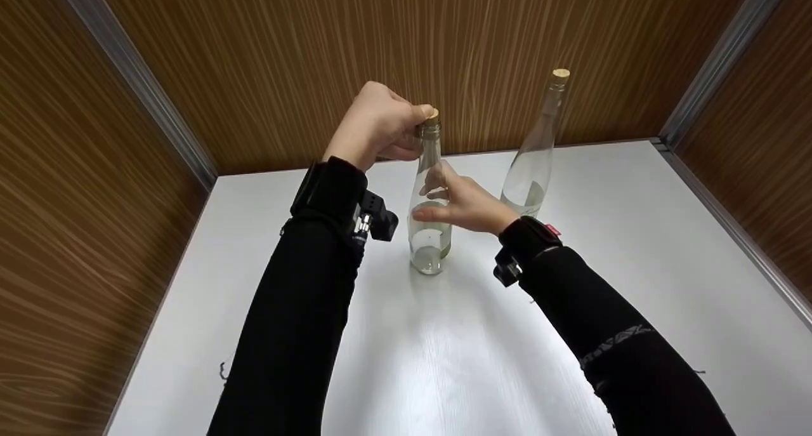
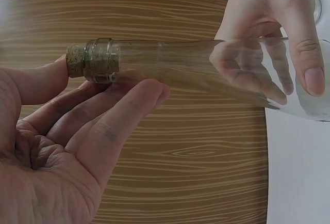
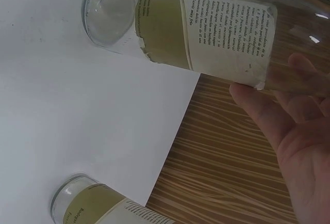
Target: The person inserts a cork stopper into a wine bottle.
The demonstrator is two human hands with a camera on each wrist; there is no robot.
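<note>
Wood-grain panels with grey metal corner strips wall in a white desk (image 1: 634, 245) on 3 sides. On it, about midway across and toward the back panel, stands the near bottle (image 1: 430, 233), clear glass, upright, with a cork (image 1: 432, 114) in its mouth. Behind it and to its right stands a second bottle (image 1: 536, 163), also corked, well apart from both hands.

The left hand (image 1: 380, 128) sits at the top of the near bottle, thumb and fingers curled about the cork and the neck just below it. The right hand (image 1: 466, 201) wraps the body below that, fingers round the far side and thumb toward the camera.

Judged from the glass, the near bottle is rigid, smooth and likely slippery, breakable if tipped, and light since it looks almost empty. Its tall, narrow shape makes it top-heavy to push; the wide labelled body is the safer hold, the neck the weaker one.

How deep the cork sits is hidden by the left hand's fingers (image 2: 129, 100). The label (image 3: 206, 33) print is too small to read. Whether liquid remains inside is unclear.
</note>
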